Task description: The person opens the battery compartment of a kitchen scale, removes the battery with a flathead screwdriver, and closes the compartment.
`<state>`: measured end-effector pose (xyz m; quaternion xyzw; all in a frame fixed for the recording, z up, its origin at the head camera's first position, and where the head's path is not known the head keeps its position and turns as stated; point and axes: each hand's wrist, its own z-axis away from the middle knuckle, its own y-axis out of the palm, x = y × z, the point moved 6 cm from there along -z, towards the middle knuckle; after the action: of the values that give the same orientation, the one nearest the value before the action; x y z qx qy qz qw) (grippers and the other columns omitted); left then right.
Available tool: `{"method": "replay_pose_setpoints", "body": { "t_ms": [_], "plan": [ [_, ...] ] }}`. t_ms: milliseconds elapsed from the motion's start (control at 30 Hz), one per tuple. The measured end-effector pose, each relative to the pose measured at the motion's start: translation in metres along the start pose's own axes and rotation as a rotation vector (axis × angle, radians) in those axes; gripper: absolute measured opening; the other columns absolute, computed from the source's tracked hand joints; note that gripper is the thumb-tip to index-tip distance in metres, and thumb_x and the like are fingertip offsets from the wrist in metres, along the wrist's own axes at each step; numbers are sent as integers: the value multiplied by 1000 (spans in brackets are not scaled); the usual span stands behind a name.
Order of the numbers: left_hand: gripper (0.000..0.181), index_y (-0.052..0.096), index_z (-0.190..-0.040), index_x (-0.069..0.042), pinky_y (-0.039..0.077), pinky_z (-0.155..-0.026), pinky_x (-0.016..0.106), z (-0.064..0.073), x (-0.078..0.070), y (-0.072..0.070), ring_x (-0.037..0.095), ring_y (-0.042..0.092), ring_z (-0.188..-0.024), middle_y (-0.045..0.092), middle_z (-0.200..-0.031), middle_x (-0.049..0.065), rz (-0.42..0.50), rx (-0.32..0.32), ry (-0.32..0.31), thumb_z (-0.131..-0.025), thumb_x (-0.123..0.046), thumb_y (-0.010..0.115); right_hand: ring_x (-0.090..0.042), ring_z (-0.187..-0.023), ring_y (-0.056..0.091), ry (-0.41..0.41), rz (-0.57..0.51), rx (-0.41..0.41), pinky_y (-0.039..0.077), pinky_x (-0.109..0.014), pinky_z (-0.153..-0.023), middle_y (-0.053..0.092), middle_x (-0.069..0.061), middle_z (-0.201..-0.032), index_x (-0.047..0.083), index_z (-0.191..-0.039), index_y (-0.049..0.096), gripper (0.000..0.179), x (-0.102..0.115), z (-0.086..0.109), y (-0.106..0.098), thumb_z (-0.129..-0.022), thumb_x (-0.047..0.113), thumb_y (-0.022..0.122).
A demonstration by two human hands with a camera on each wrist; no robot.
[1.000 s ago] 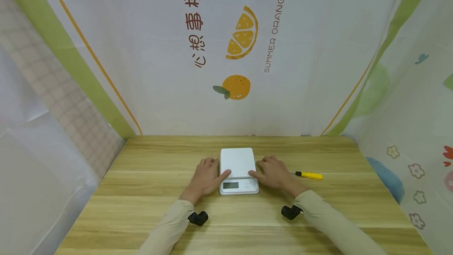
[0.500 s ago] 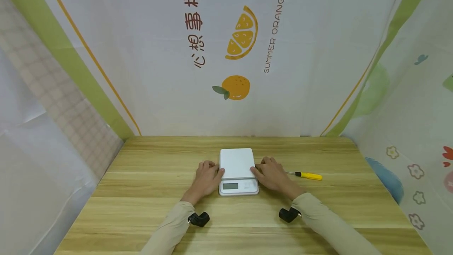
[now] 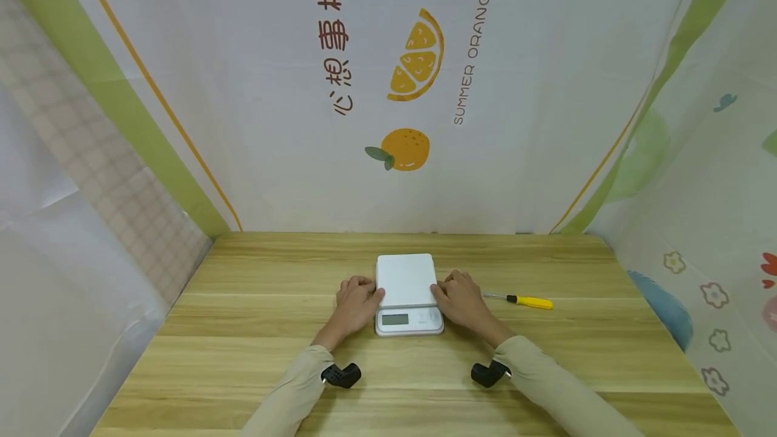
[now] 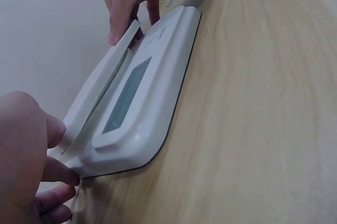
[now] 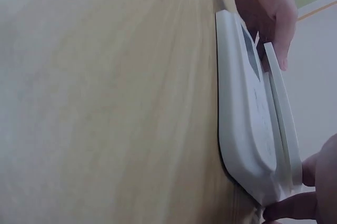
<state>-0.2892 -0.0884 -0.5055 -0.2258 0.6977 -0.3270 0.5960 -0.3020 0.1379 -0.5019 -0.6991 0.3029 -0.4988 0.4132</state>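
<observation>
We see the white digital scale on the table, between the left hand and the right hand; its small print is too blurred to read. Both hands pinch its sides, thumbs at the top plate, fingers curled by the base. Just outside the right hand lies a yellow-handled screwdriver; beyond both, the hanging cloth reads "SUMMER ORANGES" and "心想事橙".

On the white cloth I can read brown characters 心想事橙 left of the printed orange slice and the words SUMMER ORANGES right of it, while the marking on the white scale, below this slice, is too small for me.
</observation>
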Motion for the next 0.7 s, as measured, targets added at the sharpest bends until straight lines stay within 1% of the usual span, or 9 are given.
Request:
{"method": "replay_pose_setpoints", "body": {
  "t_ms": [167,300,367,467,500,567,600,633,700],
  "plan": [
    [48,65,-132,5,31,-109,61,2,2,-1,41,36,-132,55,-140,20,87,-37,-26,-104,-33,54,-35,-106,65,-47,-67,-69,49,-57,-102,76,-18,-99,-6,-101,78,36,3,2,-2,-104,22,55],
    [50,62,-137,3,30,-111,60,3,3,-2,39,35,-135,54,-142,18,166,-66,-47,-104,-34,57,-41,-115,65,-43,-131,-99,45,-58,-111,74,-22,-110,-8,-109,76,36,4,5,-5,-106,22,55],
    [51,60,-139,2,35,-111,57,4,3,-3,37,41,-132,59,-139,17,200,-78,-35,-103,-34,58,-43,-119,63,-9,-159,-102,46,-58,-111,71,-23,-119,-8,-118,72,40,4,8,-6,-107,25,54],
    [51,57,-141,4,49,-101,48,5,1,-5,32,55,-117,67,-127,16,242,-87,9,-104,-30,59,-37,-90,67,52,-215,-96,60,-46,-84,70,-24,-121,-9,-128,65,45,4,12,-8,-107,29,54],
    [50,57,-142,4,53,-96,43,5,1,-6,28,59,-110,70,-122,15,250,-88,21,-104,-29,59,-31,-76,64,67,-228,-92,59,-40,-71,72,-25,-114,-8,-129,64,45,4,13,-9,-107,30,54],
    [50,56,-143,3,57,-84,36,6,1,-7,22,62,-99,72,-116,12,267,-86,34,-104,-28,60,-21,-56,46,92,-257,-80,45,-30,-51,73,-24,-97,-7,-132,62,47,4,15,-10,-107,31,54],
    [50,56,-143,3,56,-82,33,7,1,-7,20,61,-96,72,-115,12,265,-89,38,-104,-28,60,-19,-53,36,101,-271,-72,37,-28,-48,72,-23,-88,-7,-133,61,46,4,16,-10,-107,31,55],
    [50,56,-142,2,55,-80,31,7,1,-8,18,60,-94,73,-114,11,265,-92,42,-104,-28,61,-16,-53,35,106,-275,-74,37,-26,-48,73,-23,-94,-6,-133,62,45,4,16,-10,-107,30,55],
    [49,58,-142,1,53,-78,28,9,1,-8,15,60,-91,73,-113,10,266,-99,40,-103,-28,62,-11,-59,44,103,-281,-72,41,-24,-53,74,-21,-93,-6,-132,63,44,4,18,-11,-106,29,57]
  ]
}}
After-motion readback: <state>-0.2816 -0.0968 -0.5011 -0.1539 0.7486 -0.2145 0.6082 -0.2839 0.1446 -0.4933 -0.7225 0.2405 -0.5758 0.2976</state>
